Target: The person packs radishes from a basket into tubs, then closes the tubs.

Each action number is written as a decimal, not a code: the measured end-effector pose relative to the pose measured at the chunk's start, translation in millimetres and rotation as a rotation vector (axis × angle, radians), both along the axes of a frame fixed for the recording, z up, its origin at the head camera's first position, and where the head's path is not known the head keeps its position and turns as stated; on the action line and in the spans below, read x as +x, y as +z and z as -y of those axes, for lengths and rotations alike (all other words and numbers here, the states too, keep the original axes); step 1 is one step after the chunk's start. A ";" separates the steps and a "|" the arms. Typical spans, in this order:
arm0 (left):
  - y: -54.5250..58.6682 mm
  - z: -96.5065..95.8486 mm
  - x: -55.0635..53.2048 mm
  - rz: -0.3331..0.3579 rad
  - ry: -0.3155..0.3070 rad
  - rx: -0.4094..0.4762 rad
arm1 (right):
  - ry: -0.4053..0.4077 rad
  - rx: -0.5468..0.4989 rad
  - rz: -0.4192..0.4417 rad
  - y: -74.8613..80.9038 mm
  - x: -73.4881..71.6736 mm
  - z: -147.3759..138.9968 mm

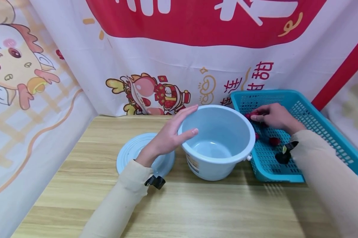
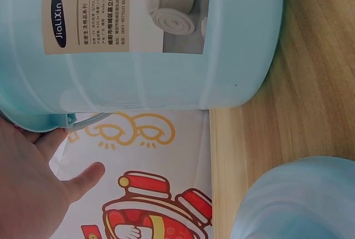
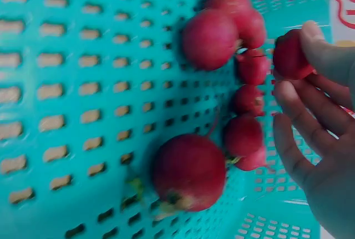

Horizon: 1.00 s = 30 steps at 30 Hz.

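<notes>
Head view: your left hand [image 1: 170,133] lays outstretched fingers along the rim of the light-blue round plastic bucket [image 1: 210,169], probably to steady it on the pale wooden desk [image 1: 196,211]. Left wrist view: your thumb looks free, suggesting bracing, not grasping. Right wrist view: your right hand [image 3: 338,167] pinches one dark-red round radish [image 3: 289,59] inside the teal perforated plastic basket [image 3: 69,106], a hold suiting its roundness.

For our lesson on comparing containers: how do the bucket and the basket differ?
The bucket is pale blue; the basket is teal. The bucket is round; the basket is roughly rectangular. The bucket's walls look solid; the basket's are full of holes. Both are open at the top.
</notes>
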<state>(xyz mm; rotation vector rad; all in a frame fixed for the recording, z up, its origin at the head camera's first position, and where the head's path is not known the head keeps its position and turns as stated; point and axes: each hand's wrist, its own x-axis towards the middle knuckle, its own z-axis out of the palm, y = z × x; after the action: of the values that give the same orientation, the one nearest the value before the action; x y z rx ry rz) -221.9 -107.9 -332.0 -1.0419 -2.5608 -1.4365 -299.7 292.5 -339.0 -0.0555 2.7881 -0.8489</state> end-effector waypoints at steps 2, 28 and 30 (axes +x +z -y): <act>0.2 0.1 0.3 0.000 0.001 0.000 | -0.028 -0.039 -0.029 4.9 2.8 2.2; 0.4 0.1 -1.0 0.005 0.000 0.009 | -0.026 -0.373 -0.397 59.8 41.3 65.6; 0.8 0.2 -0.4 0.007 0.003 0.009 | 0.021 -0.392 -0.419 63.5 43.6 76.3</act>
<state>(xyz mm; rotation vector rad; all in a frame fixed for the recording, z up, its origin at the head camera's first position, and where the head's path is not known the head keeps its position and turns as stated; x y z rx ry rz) -222.3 -108.0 -331.2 -1.0339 -2.5563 -1.4523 -256.1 216.2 -275.5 -0.3651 2.9283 -1.5195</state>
